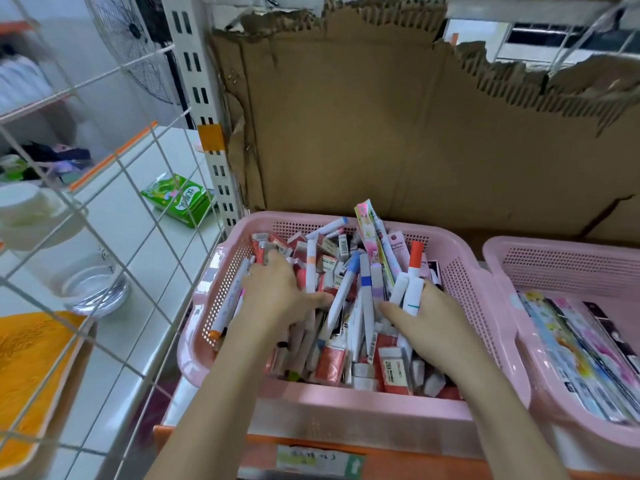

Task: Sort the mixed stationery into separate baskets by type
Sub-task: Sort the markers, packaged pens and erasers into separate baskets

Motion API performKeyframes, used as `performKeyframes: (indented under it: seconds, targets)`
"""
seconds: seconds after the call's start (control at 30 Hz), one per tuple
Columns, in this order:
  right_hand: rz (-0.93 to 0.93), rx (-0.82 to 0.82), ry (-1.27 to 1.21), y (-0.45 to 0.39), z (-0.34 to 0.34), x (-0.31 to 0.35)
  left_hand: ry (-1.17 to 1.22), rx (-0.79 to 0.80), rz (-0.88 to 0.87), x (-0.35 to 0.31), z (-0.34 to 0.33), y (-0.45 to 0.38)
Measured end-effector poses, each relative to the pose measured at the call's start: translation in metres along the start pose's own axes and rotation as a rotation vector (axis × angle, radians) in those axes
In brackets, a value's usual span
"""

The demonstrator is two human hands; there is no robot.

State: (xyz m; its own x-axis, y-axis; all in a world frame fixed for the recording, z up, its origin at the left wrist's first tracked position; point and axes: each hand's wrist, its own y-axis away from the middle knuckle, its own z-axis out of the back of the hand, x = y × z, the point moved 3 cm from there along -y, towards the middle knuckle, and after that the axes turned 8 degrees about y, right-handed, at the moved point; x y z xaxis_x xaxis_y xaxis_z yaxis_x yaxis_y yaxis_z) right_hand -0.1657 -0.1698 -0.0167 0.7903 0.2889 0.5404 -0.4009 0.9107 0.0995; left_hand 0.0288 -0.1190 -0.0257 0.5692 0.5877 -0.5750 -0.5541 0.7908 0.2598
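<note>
While both arms are stretched into the main basket (464, 271), the mixed stationery (346, 306) is seen heaped inside it: markers, erasers and small packets in a tangle. The left hand (277, 289) is laid palm-down on the pile at the left, fingers spread and reaching among the erasers. Several white markers (407, 292) are gripped upright in the right hand (429, 323), fingers curled round them. A second basket (502, 258) is set just beside the first on the right, with flat patterned packs (581, 351) laid in it. Torn cardboard (381, 133) is propped behind both. A green box (180, 199) is seen on the tiled counter beyond a wire grid at the left.
</note>
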Motion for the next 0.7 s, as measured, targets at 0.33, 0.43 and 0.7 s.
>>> performKeyframes:
  seconds: [0.33, 0.43, 0.7]
  targets:
    - [-0.019, 0.104, 0.062, -0.009, -0.01, 0.002, 0.01, 0.048, -0.012, -0.007, -0.001, 0.009]
    - [-0.019, 0.088, 0.035, -0.009, -0.008, 0.004, 0.046, 0.018, 0.0, -0.002, -0.007, 0.008]
    - [-0.036, -0.079, -0.077, -0.005, 0.002, 0.004, 0.007, 0.037, 0.024, -0.004, -0.014, 0.003]
